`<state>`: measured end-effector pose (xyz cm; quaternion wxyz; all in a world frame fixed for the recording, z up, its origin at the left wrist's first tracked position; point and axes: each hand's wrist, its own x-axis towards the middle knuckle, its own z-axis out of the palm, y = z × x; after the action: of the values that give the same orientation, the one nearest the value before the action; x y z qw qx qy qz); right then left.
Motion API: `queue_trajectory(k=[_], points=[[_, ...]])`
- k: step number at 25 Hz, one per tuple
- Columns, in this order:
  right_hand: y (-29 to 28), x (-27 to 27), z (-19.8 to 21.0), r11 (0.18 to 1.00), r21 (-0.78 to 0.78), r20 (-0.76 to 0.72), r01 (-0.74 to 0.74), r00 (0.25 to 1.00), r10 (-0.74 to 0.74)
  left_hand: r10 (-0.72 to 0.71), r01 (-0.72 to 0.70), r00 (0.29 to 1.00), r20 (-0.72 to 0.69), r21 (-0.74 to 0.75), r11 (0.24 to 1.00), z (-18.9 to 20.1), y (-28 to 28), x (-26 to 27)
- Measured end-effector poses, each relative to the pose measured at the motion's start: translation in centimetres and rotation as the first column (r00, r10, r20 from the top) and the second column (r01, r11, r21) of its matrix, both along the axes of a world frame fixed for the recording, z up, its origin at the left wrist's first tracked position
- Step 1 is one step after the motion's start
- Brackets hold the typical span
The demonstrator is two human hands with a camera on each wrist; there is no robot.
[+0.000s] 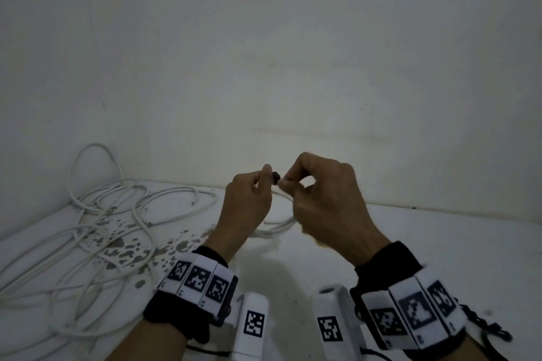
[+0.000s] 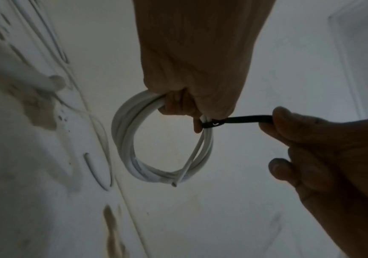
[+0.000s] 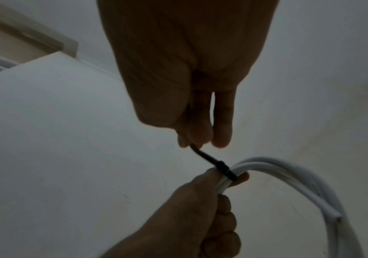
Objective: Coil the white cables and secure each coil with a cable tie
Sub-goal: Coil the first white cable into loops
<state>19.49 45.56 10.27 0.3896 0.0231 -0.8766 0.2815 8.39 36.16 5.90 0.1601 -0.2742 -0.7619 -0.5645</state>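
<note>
A small coil of white cable (image 2: 132, 143) hangs from my left hand (image 1: 249, 199), whose fingers grip its top above the white table (image 1: 410, 243). A black cable tie (image 2: 240, 120) is looped round the coil's strands just beside my left fingers. My right hand (image 1: 319, 199) pinches the tie's free tail between thumb and fingertips, and the tail runs taut from the coil. In the right wrist view the tie (image 3: 220, 167) crosses the coil (image 3: 289, 176) at my left hand's fingertips (image 3: 242, 177). The head view shows only the tie's head (image 1: 275, 177) and part of the coil (image 1: 278, 228).
A loose tangle of white cables (image 1: 96, 231) sprawls over the left side of the table, some loops leaning on the wall. Grey stains (image 1: 129, 246) mark the table there. The white wall (image 1: 293, 67) stands close behind.
</note>
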Motion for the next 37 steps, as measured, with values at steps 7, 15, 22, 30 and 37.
queue_trajectory(k=[7, 15, 22, 30, 37], points=[[-1.2, 0.7, 0.3, 0.976, 0.105, 0.073, -0.188, 0.981, 0.181, -0.086, 0.065, 0.987, 0.137, 0.156, 0.986, 0.7, -0.3, -0.5], [3.7, 1.8, 2.5, 0.904, -0.426, -0.228, 0.036, 0.963, -0.145, -0.244, 0.24, 0.968, -0.066, -0.054, 0.969, -0.1, 1.4, 1.6], [1.6, 1.9, 3.0, 0.896, -0.433, -0.328, -0.097, 0.943, -0.056, -0.192, 0.193, 0.981, 0.022, -0.088, 0.977, -1.5, 0.8, 0.5], [4.7, 8.1, 7.8, 0.871, -0.452, -0.398, -0.193, 0.918, -0.002, -0.179, -0.026, 0.838, 0.515, 0.365, 0.931, 0.3, -2.4, -2.5], [4.5, 1.2, 2.1, 0.893, -0.448, 0.2, -0.048, 0.968, 0.152, -0.412, 0.165, 0.724, 0.553, 0.441, 0.882, 1.6, -1.2, -0.5]])
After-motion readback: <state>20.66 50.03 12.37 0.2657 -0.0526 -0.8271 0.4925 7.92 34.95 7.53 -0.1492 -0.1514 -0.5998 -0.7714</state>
